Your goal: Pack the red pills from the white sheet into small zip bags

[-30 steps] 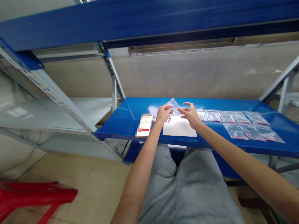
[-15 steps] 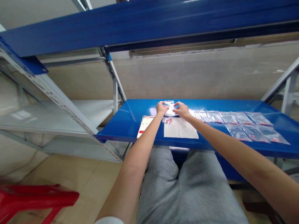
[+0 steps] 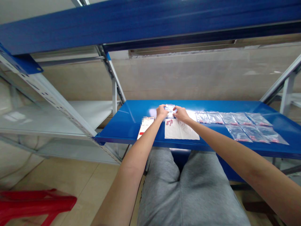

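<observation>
Lowered since earlier, the handled bag (image 3: 170,108) lies flat, contents unclear.

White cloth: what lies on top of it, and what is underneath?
On the white cloth, small reddish pieces lie clustered near its far left corner. Whatever is directly under it is covered; blue shelf surface shows beside it.

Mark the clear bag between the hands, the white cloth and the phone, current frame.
Clear bag (image 3: 170,107), head view: its upper part.
White cloth (image 3: 181,131), head view: bare middle.
Phone (image 3: 145,127), head view: lit screen.
</observation>
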`<state>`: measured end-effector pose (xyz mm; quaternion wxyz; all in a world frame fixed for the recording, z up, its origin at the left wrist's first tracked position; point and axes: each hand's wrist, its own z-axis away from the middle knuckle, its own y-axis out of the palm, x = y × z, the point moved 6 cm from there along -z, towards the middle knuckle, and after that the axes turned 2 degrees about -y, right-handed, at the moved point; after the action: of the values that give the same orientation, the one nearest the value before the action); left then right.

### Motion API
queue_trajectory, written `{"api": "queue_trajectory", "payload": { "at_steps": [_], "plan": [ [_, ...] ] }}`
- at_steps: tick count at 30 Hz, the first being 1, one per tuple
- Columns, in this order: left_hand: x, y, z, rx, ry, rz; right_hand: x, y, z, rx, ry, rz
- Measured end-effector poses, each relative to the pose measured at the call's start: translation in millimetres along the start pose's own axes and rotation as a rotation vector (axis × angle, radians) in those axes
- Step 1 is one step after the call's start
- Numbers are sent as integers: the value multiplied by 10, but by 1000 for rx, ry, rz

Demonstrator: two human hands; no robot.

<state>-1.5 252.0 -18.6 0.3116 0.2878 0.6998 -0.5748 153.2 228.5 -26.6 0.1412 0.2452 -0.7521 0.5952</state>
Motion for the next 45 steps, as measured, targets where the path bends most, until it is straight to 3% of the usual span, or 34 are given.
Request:
{"api": "queue_trajectory", "payload": {
  "at_steps": [12, 20, 24, 28, 31, 36, 45],
  "plan": [
    [-87, 30, 49, 26, 12, -73, 149, -33, 70, 43, -41, -3],
    [-19, -42, 81, 41, -8, -80, 314, -218, 315, -28, -136, -49],
    [-27, -57, 137, 68, 5, -98, 150, -416, 636, -144, -215, -85],
    [-64, -69, 162, 81, 16, -122, -156, -547, 821, -180, -181, -73],
    [-82, -87, 155, 82, 18, -143, -220, -544, 736, -114, -126, -42],
    [-70, -117, 175, 99, 32, -182, 9, -353, 413, 28, -122, 23],
    [-156, -192, 252, 106, 51, -230, 229, -70, 144, 36, -121, 75]
  ]
}}
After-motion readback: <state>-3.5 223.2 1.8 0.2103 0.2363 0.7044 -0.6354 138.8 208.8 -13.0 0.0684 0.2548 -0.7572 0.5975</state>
